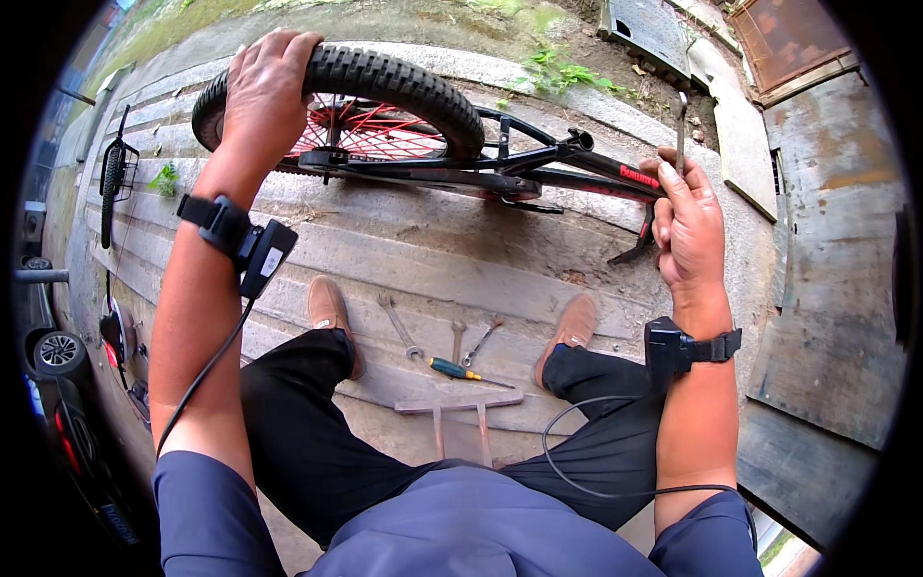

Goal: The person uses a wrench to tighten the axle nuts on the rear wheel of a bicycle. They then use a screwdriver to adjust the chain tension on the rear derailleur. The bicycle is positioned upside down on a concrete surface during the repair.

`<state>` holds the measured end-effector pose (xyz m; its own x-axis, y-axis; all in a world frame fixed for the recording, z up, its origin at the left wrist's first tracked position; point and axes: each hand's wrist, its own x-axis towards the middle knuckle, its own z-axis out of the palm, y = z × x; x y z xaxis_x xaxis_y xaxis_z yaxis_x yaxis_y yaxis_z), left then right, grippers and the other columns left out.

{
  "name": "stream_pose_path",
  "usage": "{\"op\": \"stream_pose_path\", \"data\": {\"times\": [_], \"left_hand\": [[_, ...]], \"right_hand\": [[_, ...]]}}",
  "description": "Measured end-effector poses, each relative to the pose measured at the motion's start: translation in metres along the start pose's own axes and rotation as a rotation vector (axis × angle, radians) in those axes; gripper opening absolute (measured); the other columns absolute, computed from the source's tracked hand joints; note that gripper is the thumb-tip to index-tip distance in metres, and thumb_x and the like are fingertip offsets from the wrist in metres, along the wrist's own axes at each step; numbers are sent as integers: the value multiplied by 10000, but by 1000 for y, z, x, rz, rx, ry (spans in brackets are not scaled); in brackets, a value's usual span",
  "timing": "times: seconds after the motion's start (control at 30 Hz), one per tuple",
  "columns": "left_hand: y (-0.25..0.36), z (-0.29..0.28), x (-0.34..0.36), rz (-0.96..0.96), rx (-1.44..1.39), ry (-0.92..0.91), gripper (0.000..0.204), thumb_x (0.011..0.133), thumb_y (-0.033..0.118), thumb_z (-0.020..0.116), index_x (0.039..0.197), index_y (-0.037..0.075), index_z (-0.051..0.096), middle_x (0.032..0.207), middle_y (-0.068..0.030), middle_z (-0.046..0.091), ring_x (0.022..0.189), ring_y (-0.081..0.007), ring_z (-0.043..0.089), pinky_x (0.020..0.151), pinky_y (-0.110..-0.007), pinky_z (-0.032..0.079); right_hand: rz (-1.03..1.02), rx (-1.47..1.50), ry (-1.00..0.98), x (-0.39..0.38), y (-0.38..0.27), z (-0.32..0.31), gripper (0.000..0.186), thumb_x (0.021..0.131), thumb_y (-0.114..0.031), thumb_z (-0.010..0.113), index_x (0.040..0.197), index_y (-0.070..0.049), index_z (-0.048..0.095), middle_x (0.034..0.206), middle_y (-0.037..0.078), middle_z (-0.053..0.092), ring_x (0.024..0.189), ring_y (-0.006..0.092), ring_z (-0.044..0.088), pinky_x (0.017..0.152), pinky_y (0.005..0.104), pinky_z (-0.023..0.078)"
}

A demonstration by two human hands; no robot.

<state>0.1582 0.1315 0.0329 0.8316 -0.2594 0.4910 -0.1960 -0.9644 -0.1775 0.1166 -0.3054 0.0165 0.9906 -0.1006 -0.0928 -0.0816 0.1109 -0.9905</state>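
Right hand (687,216) pinches a wrench (682,125) between thumb and fingers, the tool standing nearly upright with its head above the grip. Left hand (264,96) is closed over the tyre (404,82), its fingers bent across the knobbly tread. Between the two grips lies the bike, its black frame (586,163) stretching from the wheel toward the right hand; red spokes (375,120) show just right of the left hand. One end of the frame comes right up to the right hand, but whether skin and metal touch there I cannot tell. Below both hands, on the paving (423,255) between two brown shoes (577,322), lie three spanners (396,322) and a screwdriver (461,370) with a green and yellow handle. Nearer the body than those tools is a wooden bar (459,402) on two struts. Well left of the left hand stands another bike (113,178) with a basket, and farther below it a dark car (62,351). To the right of the right hand rise large weathered panels (836,240); weeds (558,72) grow above and left of it
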Motion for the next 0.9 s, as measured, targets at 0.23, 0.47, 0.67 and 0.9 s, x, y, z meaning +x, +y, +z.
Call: {"op": "stream_pose_path", "data": {"times": [0.23, 0.47, 0.67, 0.9], "left_hand": [[14, 12, 43, 77, 73, -79, 565, 751, 24, 737, 1274, 132, 553, 1199, -105, 596, 1209, -345, 526, 1042, -466, 383], [42, 17, 81, 99, 45, -279, 459, 687, 53, 673, 1144, 82, 635, 1132, -132, 620, 1177, -306, 532, 1032, -432, 358], [47, 31, 83, 188, 16, -187, 522, 680, 71, 697, 1197, 68, 621, 1145, -134, 617, 1182, -312, 528, 1054, -441, 354], [32, 38, 72, 190, -16, -68, 643, 742, -24, 701, 1344, 116, 524, 1329, -119, 545, 1255, -352, 498, 1087, -438, 386]], "right_hand": [[10, -8, -45, 7, 2, 6, 257, 972, -106, 608, 1211, -11, 601, 1048, 94, 677, 1010, 134, 578, 933, 267, 402], [28, 2, -12, 3, 5, -4, 252, 963, -96, 619, 1198, -5, 611, 1068, 102, 679, 1055, 150, 592, 975, 283, 398], [16, 13, -12, 1, 2, -9, 267, 961, -93, 619, 1206, 11, 602, 1078, 111, 674, 1057, 158, 594, 995, 291, 395], [2, -8, -15, 3, -1, -6, 280, 977, -86, 586, 1225, 44, 567, 1102, 120, 644, 1094, 173, 574, 1016, 293, 382]]}}
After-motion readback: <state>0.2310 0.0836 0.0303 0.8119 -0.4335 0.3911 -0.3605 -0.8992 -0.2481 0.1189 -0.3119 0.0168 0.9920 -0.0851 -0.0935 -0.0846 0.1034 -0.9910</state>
